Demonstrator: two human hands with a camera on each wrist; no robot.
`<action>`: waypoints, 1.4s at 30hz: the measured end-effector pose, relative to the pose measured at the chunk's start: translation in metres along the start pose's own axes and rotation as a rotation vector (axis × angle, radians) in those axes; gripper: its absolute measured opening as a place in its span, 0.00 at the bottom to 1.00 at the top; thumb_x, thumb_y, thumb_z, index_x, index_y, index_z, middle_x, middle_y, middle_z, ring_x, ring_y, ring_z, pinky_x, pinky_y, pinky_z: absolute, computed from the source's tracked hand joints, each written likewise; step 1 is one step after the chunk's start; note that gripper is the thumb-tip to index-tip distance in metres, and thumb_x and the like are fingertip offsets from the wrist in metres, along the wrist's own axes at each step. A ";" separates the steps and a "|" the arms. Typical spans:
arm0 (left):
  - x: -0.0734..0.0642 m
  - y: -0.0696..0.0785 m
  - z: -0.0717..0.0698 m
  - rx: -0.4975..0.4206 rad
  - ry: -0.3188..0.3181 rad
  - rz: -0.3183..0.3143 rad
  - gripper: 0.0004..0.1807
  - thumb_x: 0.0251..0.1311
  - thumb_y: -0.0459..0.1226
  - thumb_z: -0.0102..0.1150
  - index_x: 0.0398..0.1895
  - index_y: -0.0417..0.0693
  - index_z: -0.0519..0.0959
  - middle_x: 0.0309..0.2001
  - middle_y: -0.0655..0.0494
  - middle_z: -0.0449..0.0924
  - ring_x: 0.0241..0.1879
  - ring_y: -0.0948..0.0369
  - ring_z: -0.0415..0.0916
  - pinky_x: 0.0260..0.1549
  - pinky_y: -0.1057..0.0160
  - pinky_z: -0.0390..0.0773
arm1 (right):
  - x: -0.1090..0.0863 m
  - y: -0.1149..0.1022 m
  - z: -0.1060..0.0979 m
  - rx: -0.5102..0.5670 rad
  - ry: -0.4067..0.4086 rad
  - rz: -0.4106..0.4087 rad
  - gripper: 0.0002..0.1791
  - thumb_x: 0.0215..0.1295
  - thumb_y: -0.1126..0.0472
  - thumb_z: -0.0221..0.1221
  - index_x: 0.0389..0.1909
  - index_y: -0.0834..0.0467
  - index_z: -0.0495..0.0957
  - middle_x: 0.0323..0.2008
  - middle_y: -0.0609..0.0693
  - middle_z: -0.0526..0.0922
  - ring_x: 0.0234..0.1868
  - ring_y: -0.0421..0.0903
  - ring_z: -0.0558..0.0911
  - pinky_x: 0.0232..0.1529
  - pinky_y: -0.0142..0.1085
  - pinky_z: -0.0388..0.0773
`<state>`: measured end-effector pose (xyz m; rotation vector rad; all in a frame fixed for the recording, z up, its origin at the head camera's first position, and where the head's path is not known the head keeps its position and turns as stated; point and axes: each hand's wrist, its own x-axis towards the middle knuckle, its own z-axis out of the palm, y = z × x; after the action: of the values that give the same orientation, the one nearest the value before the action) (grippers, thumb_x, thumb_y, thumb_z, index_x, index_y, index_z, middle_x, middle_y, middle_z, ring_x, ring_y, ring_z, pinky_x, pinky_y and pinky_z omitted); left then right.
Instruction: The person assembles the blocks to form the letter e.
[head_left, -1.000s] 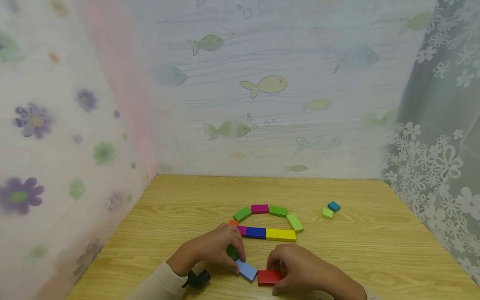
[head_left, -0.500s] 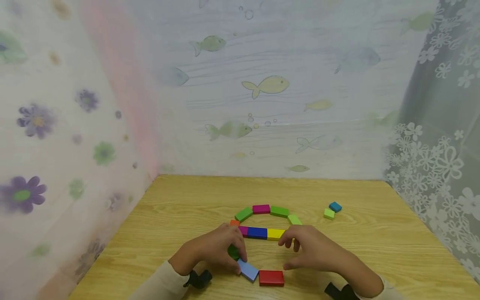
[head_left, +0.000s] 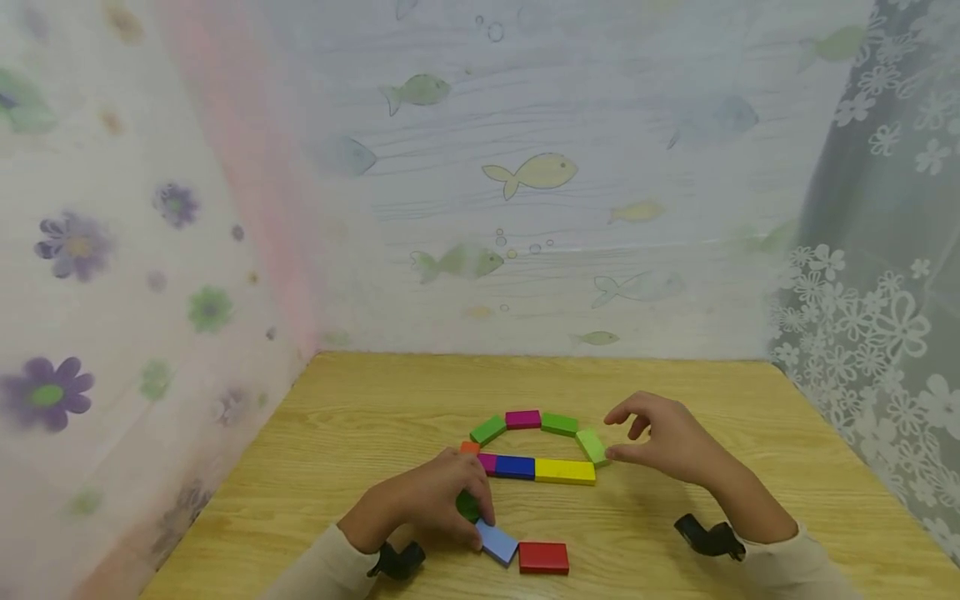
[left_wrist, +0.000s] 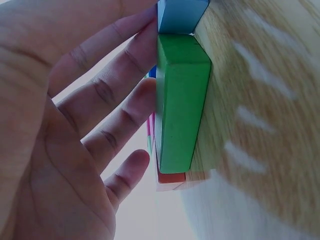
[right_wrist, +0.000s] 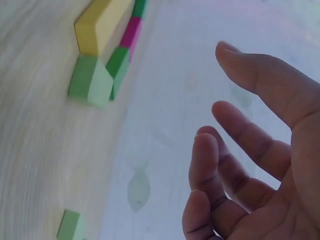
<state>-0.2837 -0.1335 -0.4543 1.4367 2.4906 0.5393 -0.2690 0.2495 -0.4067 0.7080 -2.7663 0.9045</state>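
Note:
My left hand [head_left: 431, 497] stays low over the near-left blocks, its thumb and index finger pinching the left end of a light blue block [head_left: 498, 543]. In the left wrist view, other fingers of that hand lie along the side of a green block [left_wrist: 184, 110], which adjoins the light blue one. A red block [head_left: 543, 558] lies at the light blue block's right end. My right hand [head_left: 671, 437] is raised beside the lime block [head_left: 592, 447] at the arch's right end. Its fingers are loosely bent and hold nothing, as the right wrist view shows.
An arch of green and magenta blocks [head_left: 522, 419] runs behind a straight row with a blue block [head_left: 515, 467] and a yellow block [head_left: 565, 472]. An orange block [head_left: 469, 448] sits at the left. A small lime block [right_wrist: 71, 225] lies apart in the right wrist view.
My right hand has let go of the red block and moved away and right, past the yellow block. It now hides the two small loose blocks in the head view. My left hand keeps its place.

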 end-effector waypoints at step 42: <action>-0.001 0.004 -0.003 -0.004 -0.001 0.015 0.11 0.52 0.52 0.79 0.38 0.72 0.89 0.40 0.84 0.81 0.49 0.78 0.72 0.53 0.63 0.62 | -0.015 0.104 -0.014 0.033 -0.017 0.435 0.28 0.73 0.54 0.63 0.65 0.69 0.76 0.61 0.72 0.77 0.63 0.76 0.71 0.56 0.63 0.76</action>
<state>-0.2813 -0.1328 -0.4498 1.4545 2.4785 0.5464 -0.3059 0.3376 -0.4534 0.1109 -2.9817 1.0175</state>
